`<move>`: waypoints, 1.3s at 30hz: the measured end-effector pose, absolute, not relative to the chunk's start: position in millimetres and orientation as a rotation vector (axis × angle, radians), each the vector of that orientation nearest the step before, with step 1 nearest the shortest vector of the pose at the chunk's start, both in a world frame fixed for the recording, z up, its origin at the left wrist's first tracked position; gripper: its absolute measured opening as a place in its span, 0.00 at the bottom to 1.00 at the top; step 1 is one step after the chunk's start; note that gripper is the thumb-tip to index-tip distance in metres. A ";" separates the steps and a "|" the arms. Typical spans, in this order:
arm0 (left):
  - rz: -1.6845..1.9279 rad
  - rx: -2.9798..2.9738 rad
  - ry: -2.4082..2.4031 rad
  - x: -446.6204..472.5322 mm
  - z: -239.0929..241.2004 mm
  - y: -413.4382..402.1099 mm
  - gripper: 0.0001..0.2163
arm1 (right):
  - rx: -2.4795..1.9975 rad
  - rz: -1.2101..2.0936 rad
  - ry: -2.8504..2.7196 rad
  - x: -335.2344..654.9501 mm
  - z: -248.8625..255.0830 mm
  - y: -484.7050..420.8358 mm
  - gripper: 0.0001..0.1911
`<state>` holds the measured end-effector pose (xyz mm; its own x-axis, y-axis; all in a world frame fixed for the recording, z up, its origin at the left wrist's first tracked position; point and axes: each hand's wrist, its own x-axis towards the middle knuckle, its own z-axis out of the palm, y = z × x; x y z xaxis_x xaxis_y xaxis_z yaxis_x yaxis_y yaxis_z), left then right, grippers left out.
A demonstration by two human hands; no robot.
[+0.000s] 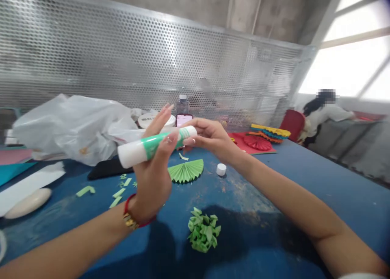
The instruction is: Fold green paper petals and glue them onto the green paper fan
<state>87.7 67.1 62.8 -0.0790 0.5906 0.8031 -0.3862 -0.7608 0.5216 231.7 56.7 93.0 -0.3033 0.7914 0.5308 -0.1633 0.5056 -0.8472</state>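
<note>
A white and green glue stick [150, 145] is held tilted above the blue table. My left hand [155, 177] wraps its thumb and fingers around the tube. At the tube's upper right end, my right hand [210, 136] pinches with thumb and fingers. A small white cap [221, 169] stands on the table below my right wrist. Behind my left hand lies a pleated light green paper fan [186, 171]. Nearer to me sits a cluster of folded green paper pieces [204, 230].
Green paper scraps [118, 193] lie left of my hand, near a black flat object [108, 169]. A plastic bag [73, 124], a phone [184, 119] and a bottle [182, 104] stand before the perforated metal panel [122, 59]. Pleated coloured papers [268, 134] lie at right; a person [324, 112] sits beyond.
</note>
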 end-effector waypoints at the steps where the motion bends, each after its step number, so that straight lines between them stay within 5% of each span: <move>1: 1.905 1.561 0.222 88.3 62.9 67.6 0.13 | -0.543 1.028 -1.604 232.2 91.8 58.9 0.09; 3: 1.899 1.618 0.215 89.3 60.2 70.8 0.10 | -0.577 1.028 -1.614 231.4 86.2 63.9 0.09; 9: 1.800 1.897 0.246 90.8 41.7 83.3 0.08 | -1.004 1.042 -1.436 224.7 67.4 74.3 0.34; 13: 1.687 1.754 0.326 93.9 36.7 78.0 0.13 | -1.079 1.339 -1.483 228.8 73.1 68.2 0.31; 17: 1.692 1.585 0.408 97.3 36.3 82.3 0.15 | -0.821 1.402 -1.437 236.5 74.6 70.9 0.14; 22: 1.627 1.393 0.421 98.5 27.9 101.6 0.19 | -0.942 1.424 -1.433 238.4 58.4 83.7 0.16; 28: 1.562 1.509 0.423 98.8 15.4 104.3 0.12 | -1.162 1.562 -1.233 235.5 45.4 86.1 0.24; 39: 1.585 1.569 0.483 99.7 11.4 99.7 0.17 | -0.804 1.856 -0.668 213.5 37.9 79.6 0.25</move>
<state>99.7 99.7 11.4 0.1288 0.7670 0.6286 -0.2857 -0.5783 0.7642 213.5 79.6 37.9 -0.3123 0.9198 -0.2375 -0.5577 -0.3799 -0.7380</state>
